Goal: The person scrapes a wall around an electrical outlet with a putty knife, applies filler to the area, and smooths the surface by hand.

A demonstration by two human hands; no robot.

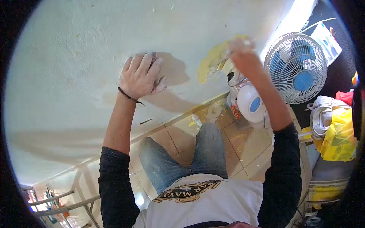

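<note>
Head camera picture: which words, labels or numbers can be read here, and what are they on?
"AR MA": on the shirt emblem; the letters either side are unclear or hidden.
Red label on the container: too small to read.
Print on the package above the fan: too blurred to read.

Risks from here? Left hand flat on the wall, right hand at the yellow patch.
1. The right hand is blurred at the yellow patch; a slip might mark the wall around it.
2. Anything that falls from the patch would likely land on the white appliance and fan close beside it.
3. The left hand, flat on the wall and dusted white, may leave smears.
</note>
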